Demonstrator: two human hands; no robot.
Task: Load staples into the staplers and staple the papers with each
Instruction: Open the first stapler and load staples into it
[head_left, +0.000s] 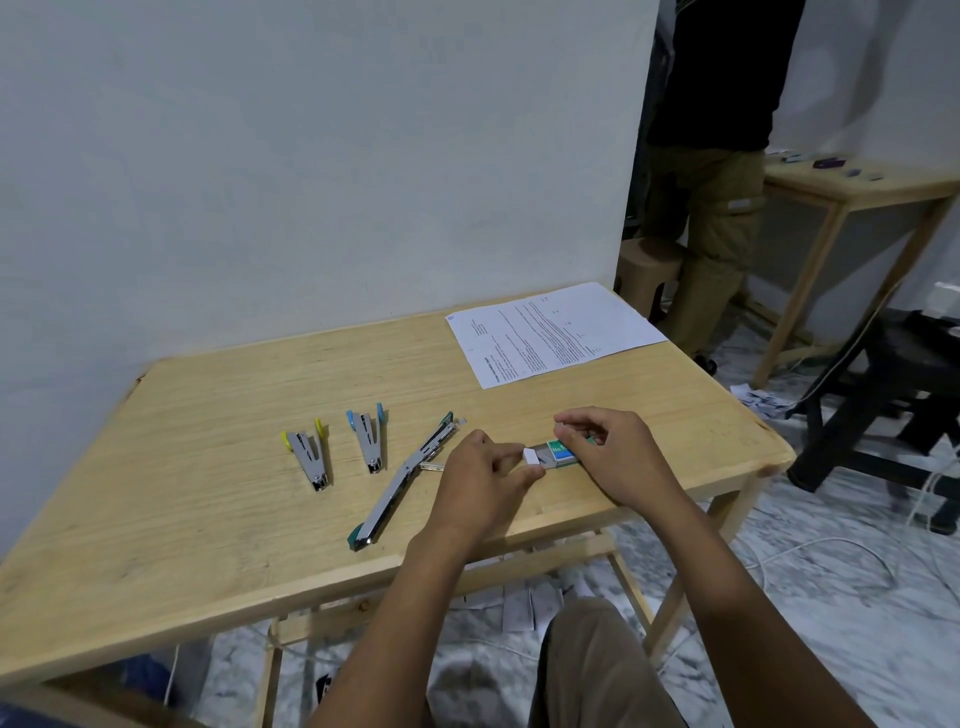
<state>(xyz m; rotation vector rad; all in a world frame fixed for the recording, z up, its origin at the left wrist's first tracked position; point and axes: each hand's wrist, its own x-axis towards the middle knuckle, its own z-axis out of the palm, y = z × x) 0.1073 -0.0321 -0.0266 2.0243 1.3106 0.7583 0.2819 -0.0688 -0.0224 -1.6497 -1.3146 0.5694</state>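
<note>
A small green and blue staple box (560, 451) lies near the table's front edge, its inner tray slid out to the left. My right hand (605, 457) grips the box sleeve from above. My left hand (485, 480) pinches the white end of the tray between thumb and fingers. Left of my hands a green stapler (402, 480) lies swung fully open. Further left lie a blue-tipped stapler (369, 439) and a yellow-tipped stapler (307, 454), both partly open. The printed papers (553, 330) rest at the table's back right corner.
The wooden table (208, 467) stands against a white wall. A person in khaki trousers (711, 223) stands behind its right corner beside another wooden table (852, 192). A dark stool (893, 374) sits on the floor to the right. Paper scraps lie under the table.
</note>
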